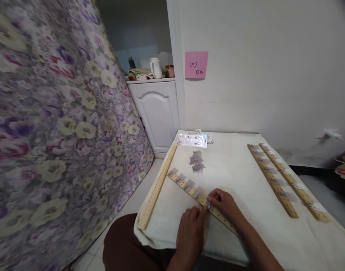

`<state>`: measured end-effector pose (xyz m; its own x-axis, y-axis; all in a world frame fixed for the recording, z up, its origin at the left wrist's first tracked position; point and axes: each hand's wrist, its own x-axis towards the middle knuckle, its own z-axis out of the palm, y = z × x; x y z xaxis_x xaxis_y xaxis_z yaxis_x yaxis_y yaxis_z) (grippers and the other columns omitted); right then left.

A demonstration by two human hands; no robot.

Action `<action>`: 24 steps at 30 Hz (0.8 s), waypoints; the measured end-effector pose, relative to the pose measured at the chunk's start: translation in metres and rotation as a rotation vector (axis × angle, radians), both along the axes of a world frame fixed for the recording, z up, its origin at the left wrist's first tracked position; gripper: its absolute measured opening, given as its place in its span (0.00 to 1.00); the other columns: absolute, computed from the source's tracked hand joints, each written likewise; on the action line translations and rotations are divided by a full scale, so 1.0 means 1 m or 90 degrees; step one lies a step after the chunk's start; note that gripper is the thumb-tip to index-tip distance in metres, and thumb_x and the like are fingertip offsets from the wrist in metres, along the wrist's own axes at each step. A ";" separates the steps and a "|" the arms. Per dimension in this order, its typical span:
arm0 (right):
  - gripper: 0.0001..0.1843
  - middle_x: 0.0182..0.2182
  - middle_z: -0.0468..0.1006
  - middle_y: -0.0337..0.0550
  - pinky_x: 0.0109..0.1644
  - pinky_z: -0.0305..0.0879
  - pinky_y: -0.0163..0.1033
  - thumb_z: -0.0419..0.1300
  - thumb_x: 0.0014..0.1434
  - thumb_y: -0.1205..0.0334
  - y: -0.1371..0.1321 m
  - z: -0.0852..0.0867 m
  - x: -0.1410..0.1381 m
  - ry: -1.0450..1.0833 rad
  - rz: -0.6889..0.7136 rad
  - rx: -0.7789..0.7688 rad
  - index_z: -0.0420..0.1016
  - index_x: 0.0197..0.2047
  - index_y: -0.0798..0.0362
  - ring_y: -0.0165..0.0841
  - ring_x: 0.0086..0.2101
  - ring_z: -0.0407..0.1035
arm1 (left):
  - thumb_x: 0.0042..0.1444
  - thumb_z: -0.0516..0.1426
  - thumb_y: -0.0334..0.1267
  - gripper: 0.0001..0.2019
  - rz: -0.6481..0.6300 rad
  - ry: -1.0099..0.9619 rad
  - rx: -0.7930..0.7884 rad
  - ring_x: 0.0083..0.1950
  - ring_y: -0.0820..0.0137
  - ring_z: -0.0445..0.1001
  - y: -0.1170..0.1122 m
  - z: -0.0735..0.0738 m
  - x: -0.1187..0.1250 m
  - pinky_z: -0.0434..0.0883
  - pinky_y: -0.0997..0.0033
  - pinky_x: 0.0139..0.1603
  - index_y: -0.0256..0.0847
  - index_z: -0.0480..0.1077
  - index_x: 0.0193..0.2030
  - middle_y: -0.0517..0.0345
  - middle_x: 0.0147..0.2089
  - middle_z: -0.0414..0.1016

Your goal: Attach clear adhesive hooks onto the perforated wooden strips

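A pale wooden strip (189,190) with a row of holes lies slantwise on the cloth-covered table. Several small clear cards with shiny pieces, like earrings, are set along its far part. My left hand (190,231) is closed at the strip's near edge, fingers together and fingertips against the wood. My right hand (224,203) pinches a small shiny piece (208,206) over the strip, close to the left fingertips; its exact kind is too small to tell. Beyond the strip lies a loose group of clear cards (197,162) with small pieces on them.
Another holed wooden strip (155,192) runs along the table's left edge. Two filled strips, a nearer one (271,178) and an outer one (293,182), lie at the right. Clear packaging (192,140) sits at the back. A floral curtain (62,131) hangs at the left.
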<state>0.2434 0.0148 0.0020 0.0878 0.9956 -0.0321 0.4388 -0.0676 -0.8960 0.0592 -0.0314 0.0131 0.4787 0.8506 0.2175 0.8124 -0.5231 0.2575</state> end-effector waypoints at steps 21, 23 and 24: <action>0.09 0.21 0.70 0.36 0.28 0.57 0.33 0.61 0.47 0.57 0.006 -0.006 0.004 0.109 0.029 -0.029 0.71 0.28 0.54 0.29 0.24 0.62 | 0.60 0.51 0.28 0.23 0.018 -0.003 -0.017 0.43 0.66 0.63 -0.003 0.003 -0.001 0.62 0.66 0.43 0.55 0.60 0.59 0.59 0.42 0.66; 0.09 0.22 0.71 0.36 0.29 0.58 0.33 0.61 0.48 0.57 0.004 -0.003 0.004 0.120 0.035 -0.029 0.72 0.30 0.54 0.29 0.24 0.63 | 0.60 0.52 0.29 0.22 0.023 -0.007 -0.020 0.43 0.66 0.63 -0.003 0.002 -0.001 0.62 0.66 0.44 0.55 0.60 0.59 0.59 0.42 0.66; 0.10 0.22 0.71 0.36 0.29 0.58 0.33 0.60 0.48 0.56 0.003 -0.002 0.004 0.122 0.034 -0.025 0.72 0.31 0.54 0.29 0.25 0.63 | 0.59 0.52 0.29 0.22 0.024 -0.011 -0.020 0.43 0.66 0.63 -0.003 0.002 -0.001 0.62 0.66 0.44 0.55 0.61 0.58 0.60 0.42 0.66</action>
<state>0.2470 0.0182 -0.0002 0.0237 0.9963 -0.0826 0.2642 -0.0859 -0.9606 0.0579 -0.0343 0.0152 0.4420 0.8749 0.1980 0.8269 -0.4830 0.2881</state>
